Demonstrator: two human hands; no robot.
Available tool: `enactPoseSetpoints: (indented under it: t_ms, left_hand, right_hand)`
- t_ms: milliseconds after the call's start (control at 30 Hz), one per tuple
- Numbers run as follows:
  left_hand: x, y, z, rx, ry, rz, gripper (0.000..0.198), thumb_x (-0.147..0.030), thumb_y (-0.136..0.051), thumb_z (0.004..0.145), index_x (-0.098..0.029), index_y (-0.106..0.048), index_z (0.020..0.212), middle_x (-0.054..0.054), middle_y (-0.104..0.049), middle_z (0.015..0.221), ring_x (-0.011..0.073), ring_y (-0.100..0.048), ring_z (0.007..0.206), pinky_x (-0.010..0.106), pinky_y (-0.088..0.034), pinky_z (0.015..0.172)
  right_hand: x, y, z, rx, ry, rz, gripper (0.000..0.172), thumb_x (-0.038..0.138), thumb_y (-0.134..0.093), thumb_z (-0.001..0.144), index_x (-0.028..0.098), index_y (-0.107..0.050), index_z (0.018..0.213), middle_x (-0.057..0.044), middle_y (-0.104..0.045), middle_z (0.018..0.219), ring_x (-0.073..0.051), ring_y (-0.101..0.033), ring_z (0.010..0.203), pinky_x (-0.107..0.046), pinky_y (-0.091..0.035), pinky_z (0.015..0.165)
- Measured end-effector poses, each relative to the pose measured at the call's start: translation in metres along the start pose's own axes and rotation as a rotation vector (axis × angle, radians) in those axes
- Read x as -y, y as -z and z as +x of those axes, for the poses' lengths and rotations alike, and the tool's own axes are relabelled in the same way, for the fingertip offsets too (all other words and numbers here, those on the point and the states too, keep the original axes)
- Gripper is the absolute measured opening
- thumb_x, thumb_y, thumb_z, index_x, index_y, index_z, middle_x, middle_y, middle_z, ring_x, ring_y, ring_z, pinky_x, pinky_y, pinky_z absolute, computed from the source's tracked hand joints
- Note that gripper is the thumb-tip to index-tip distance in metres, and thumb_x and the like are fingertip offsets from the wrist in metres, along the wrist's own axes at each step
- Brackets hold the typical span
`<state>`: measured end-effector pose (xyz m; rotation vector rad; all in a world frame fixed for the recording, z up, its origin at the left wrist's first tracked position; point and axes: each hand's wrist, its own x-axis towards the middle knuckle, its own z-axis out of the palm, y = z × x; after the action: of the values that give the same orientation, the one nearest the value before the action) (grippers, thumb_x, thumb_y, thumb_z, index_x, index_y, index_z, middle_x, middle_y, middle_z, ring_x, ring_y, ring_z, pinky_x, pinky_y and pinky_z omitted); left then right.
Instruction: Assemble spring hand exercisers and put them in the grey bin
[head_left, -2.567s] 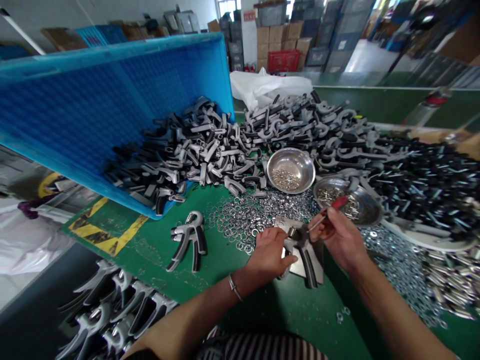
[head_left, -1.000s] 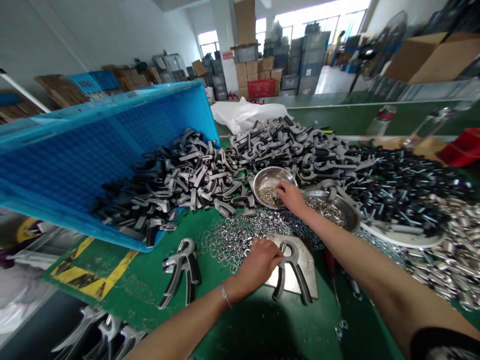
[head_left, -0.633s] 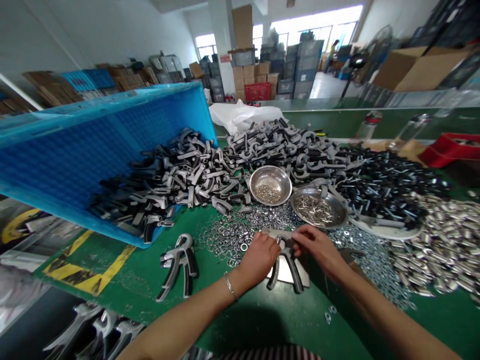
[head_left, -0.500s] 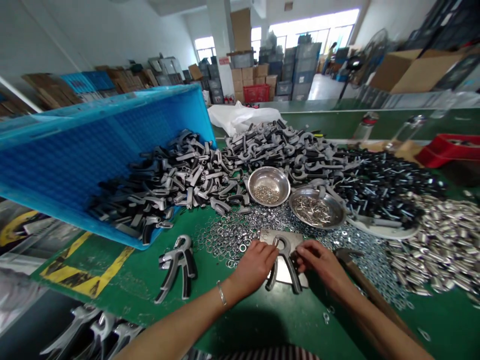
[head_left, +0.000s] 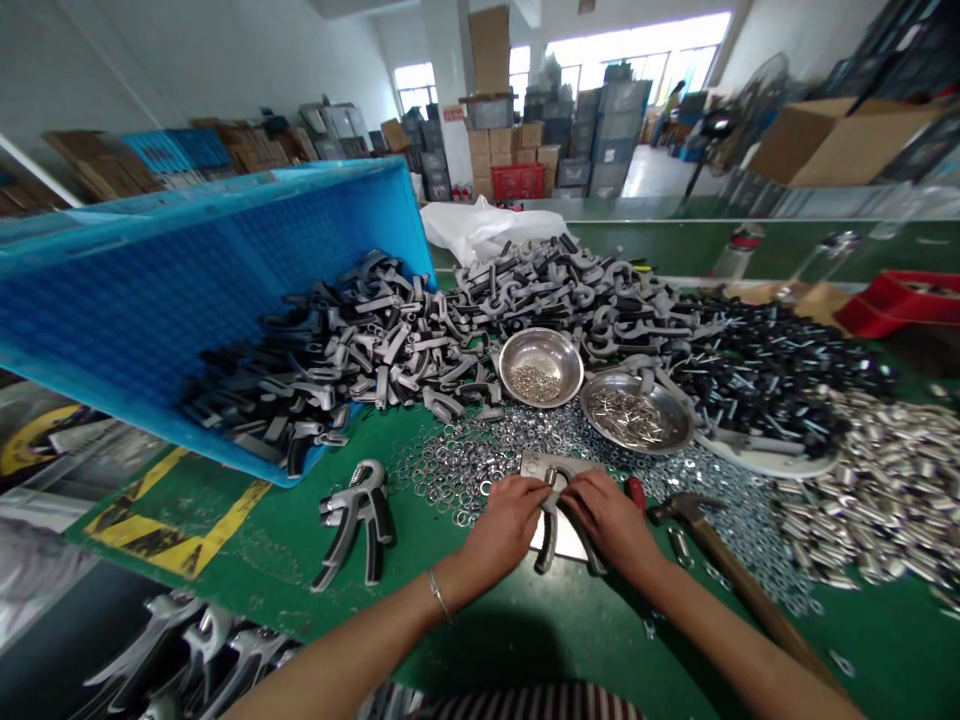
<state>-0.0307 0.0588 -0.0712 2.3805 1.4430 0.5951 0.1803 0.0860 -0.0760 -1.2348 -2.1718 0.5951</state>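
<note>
grip trainer (head_left: 547, 543) between both hands (head_left: 510, 532) (head_left: 611, 522)

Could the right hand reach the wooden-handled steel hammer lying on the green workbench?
Probably yes. The right hand holds a grey-and-black hand grip, and the wooden-handled steel hammer lies close by on its right. Only a small red-handled tool sits between them, though the hand would need to let go first.

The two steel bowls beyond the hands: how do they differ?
The left bowl holds tiny bits; the right bowl holds slender pins. The left bowl's load is a small central heap, while the right bowl's covers most of its floor. Both are round, shiny steel.
</note>
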Motion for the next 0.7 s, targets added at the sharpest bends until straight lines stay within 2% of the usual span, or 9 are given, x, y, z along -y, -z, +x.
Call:
enactPoseSetpoints:
  t_ms: [133, 267, 367, 500, 700]
  left_hand:
    - [0.022, 0.022, 0.031, -0.039, 0.028, -0.035, 0.029, -0.022, -0.05, 0.098, -0.02, -0.066, 0.122, 0.007, -0.066, 0.125, 0.0221, -0.055, 0.116, 0.041, -0.04, 0.106]
    - [0.044, 0.046, 0.081, -0.048, 0.018, 0.062, 0.027, -0.019, -0.049, 0.098, -0.019, -0.07, 0.114, 0.007, -0.069, 0.118, 0.0227, -0.056, 0.113, 0.04, -0.041, 0.102]
    - [0.053, 0.055, 0.119, -0.039, -0.006, 0.136, 0.027, -0.02, -0.048, 0.098, -0.019, -0.071, 0.113, 0.006, -0.07, 0.115, 0.0225, -0.057, 0.11, 0.038, -0.042, 0.099]
    - [0.057, 0.051, 0.157, -0.02, -0.026, 0.215, 0.028, -0.02, -0.047, 0.098, -0.019, -0.072, 0.111, 0.007, -0.07, 0.112, 0.0223, -0.058, 0.109, 0.036, -0.042, 0.098]
    - [0.069, 0.033, 0.193, 0.049, -0.005, 0.315, 0.026, -0.013, -0.049, 0.093, -0.012, -0.074, 0.099, 0.014, -0.07, 0.104, 0.0263, -0.059, 0.108, 0.039, -0.041, 0.098]
  right_hand:
    - [-0.001, -0.003, 0.003, 0.008, 0.073, -0.143, 0.024, 0.028, -0.046, 0.1, 0.019, -0.068, 0.097, -0.011, -0.067, 0.098, -0.027, -0.061, 0.095, -0.041, -0.05, 0.087]
    - [0.0, -0.003, 0.005, 0.009, 0.135, -0.247, 0.027, 0.028, -0.045, 0.102, 0.018, -0.069, 0.095, -0.012, -0.068, 0.094, -0.026, -0.063, 0.09, -0.041, -0.052, 0.083]
    - [0.001, -0.005, 0.005, 0.003, 0.178, -0.295, 0.027, 0.026, -0.044, 0.102, 0.018, -0.068, 0.094, -0.011, -0.068, 0.093, -0.025, -0.063, 0.088, -0.04, -0.054, 0.081]
    - [0.001, -0.007, 0.004, 0.009, 0.229, -0.339, 0.024, 0.021, -0.045, 0.102, 0.017, -0.068, 0.097, -0.011, -0.068, 0.093, -0.024, -0.063, 0.089, -0.038, -0.055, 0.081]
    - [-0.005, 0.0, -0.006, 0.068, 0.362, -0.395, 0.029, 0.009, -0.044, 0.096, 0.014, -0.066, 0.115, -0.014, -0.07, 0.105, -0.025, -0.064, 0.094, -0.039, -0.059, 0.081]
